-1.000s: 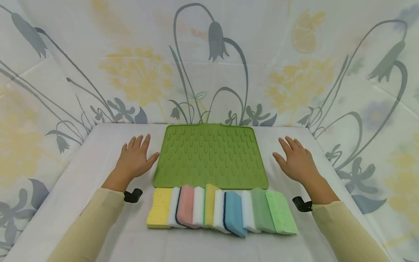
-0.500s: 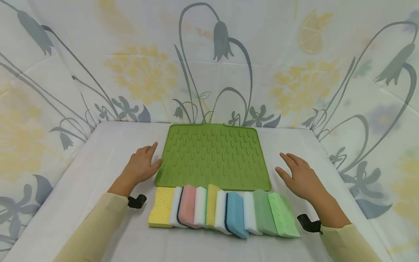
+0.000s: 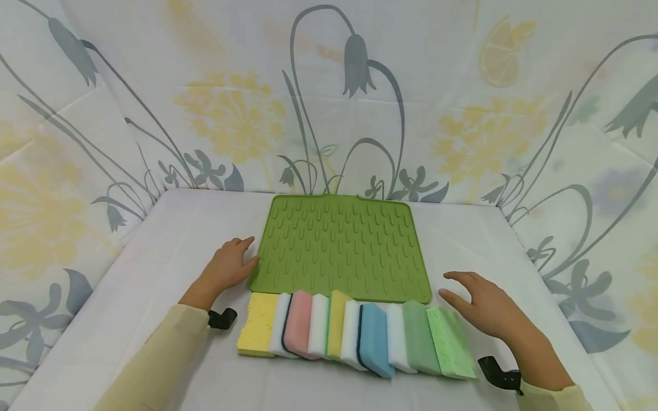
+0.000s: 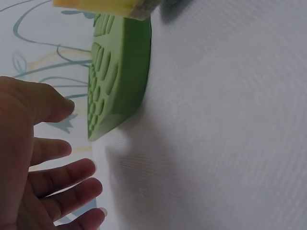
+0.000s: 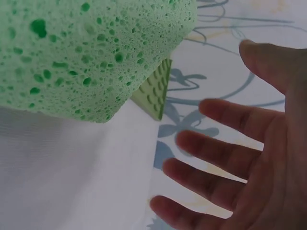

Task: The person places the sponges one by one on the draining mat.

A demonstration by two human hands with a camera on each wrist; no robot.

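While sponges (image 3: 352, 337) line up beside green mat (image 3: 339, 251), left hand (image 3: 228, 265) and right hand (image 3: 488, 306) hold nothing, fingers (image 5: 216, 151) loosely spread.

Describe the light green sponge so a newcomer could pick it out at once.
Find the green mat with raised ridges. Along its near edge runs a row of sponges; go to the end by the right hand. The light green sponge comes last, dotted with holes, whereas its duller green neighbour looks smooth.

Light-green sponge (image 5: 86, 55) partly outside right-wrist view
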